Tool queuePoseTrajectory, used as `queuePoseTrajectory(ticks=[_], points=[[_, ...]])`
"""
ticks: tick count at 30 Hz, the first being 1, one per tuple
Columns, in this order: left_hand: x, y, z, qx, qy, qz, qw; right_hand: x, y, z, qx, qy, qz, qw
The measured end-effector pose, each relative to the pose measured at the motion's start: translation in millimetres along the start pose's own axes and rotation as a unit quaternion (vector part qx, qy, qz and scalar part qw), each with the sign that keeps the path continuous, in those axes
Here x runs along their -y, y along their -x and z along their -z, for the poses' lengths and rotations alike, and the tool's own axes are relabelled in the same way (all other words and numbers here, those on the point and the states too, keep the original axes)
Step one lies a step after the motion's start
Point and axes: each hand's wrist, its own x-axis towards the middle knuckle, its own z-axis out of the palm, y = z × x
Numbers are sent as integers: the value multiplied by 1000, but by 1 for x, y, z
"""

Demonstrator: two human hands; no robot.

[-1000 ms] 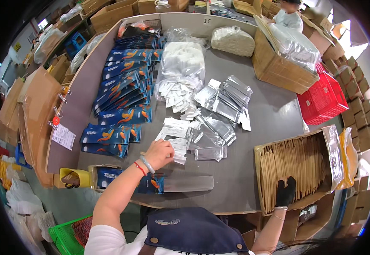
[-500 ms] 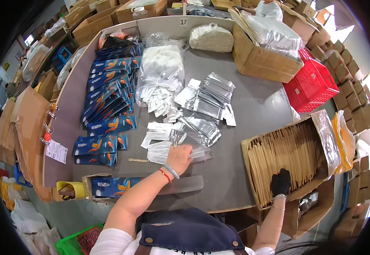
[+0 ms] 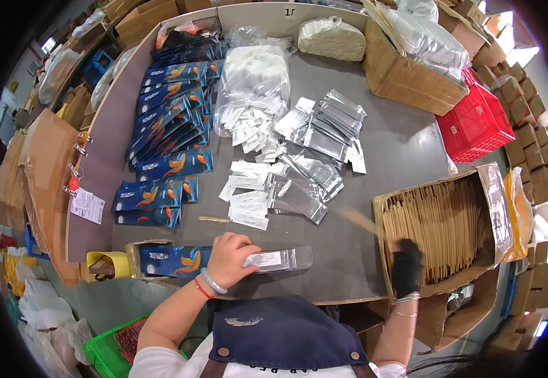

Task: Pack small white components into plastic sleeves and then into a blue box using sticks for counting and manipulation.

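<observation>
My left hand (image 3: 228,261) is at the front of the table, thumb and fingers closed on the end of a clear plastic sleeve (image 3: 289,259) with a white slip (image 3: 266,259) showing through. Under the sleeve is a translucent strip, mostly covered. Beside that hand is an open narrow box of blue printed pouches (image 3: 173,259). In a black glove, my right hand (image 3: 406,268) is at the left rim of a cardboard box (image 3: 379,252). A thin, light-brown wooden stick (image 3: 361,222), smeared by motion, juts from its fingers. Similar sticks (image 3: 437,227) stand packed in that box.
White slips (image 3: 248,201) and silvery clear sleeves (image 3: 330,135) lie mid-table, with a bag of white items (image 3: 255,79) behind. Blue pouches (image 3: 170,126) are stacked left. A carton (image 3: 412,82) and red crate (image 3: 475,120) stand back right. One loose stick (image 3: 214,219) lies left of centre.
My left hand has come from the pile toward me and left, bringing a clear sleeve over the translucent strip. My right hand has drawn left to the box rim with a stick.
</observation>
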Motion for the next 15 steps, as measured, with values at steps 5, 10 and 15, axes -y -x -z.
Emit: queuePoseTrajectory(ticks=[5, 10, 15], points=[[11, 27, 21, -38, -26, 8, 999, 90, 8, -55, 256, -58, 146, 954], [16, 38, 7, -31, -23, -5, 999, 112, 6, -89, 267, -88, 193, 940], [-3, 14, -8, -26, -38, -37, 998, 134, 10, -116, 179, -256, 194, 930]])
